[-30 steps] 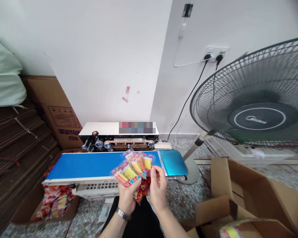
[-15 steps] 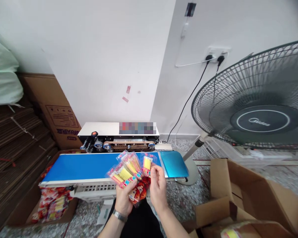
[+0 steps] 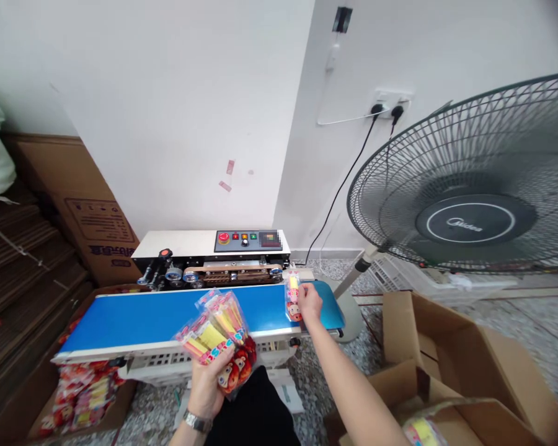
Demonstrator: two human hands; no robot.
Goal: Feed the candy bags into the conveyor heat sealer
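My left hand is closed round a fanned bunch of clear plastic packets, with yellow and pink sticks inside and red cartoon figures at the lower end. Between the fingers of my right hand is a single packet of the same sort, held upright over the right end of the blue conveyor belt. Its top edge is close to the right end of the band sealer. The sealer's control panel has a red knob and several coloured buttons.
At the lower left, a carton holds many filled packets. Open cardboard boxes stand at the right, one with a packet inside. A large standing fan looms on the right. Black cables run from a wall socket.
My right hand has drawn one packet away from the bunch and carried it right and forward to the sealer's end. My left hand, with the bunch, sits slightly further left.
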